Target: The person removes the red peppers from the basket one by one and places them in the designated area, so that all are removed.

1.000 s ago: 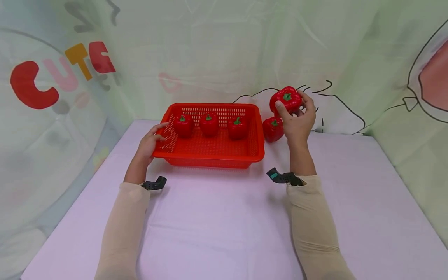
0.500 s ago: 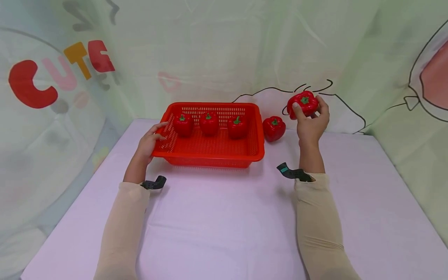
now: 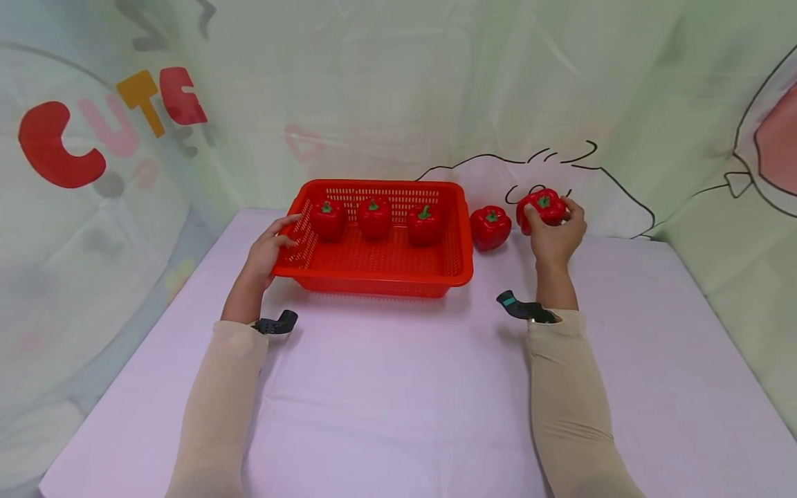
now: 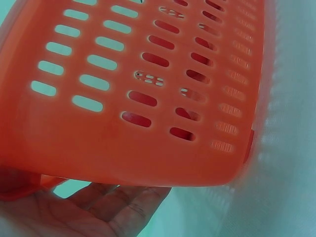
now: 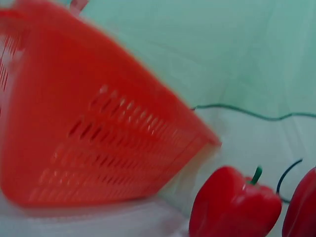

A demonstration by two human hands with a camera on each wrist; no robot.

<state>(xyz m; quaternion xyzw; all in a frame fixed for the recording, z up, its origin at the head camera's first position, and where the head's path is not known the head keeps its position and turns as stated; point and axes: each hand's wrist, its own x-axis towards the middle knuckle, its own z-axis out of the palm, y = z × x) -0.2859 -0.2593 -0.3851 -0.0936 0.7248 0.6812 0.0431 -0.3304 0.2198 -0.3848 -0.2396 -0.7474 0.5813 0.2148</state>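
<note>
Since the earlier frame, the right hand (image 3: 557,238) had lowered the held pepper (image 3: 540,203), pinched between thumb and fingers, just beyond its palm. Left of that hand stood another pepper (image 3: 490,229), near the basket (image 3: 373,286), whose left rim the left hand (image 3: 264,254) gripped. Table (image 3: 373,387) extended rightward and nearer; the curtain (image 3: 373,104) rose behind.

A pale green sheet (image 3: 373,90) with colourful lettering (image 3: 120,143) hangs behind a pale lilac tabletop (image 3: 386,387).

Pale lilac table (image 3: 386,387), faintly creased in front of the red basket (image 3: 373,278), spreading out to either side of it. Basket rests on tabletop. Just right of basket, one red pepper (image 3: 490,231), stem uppermost, directly on table.
</note>
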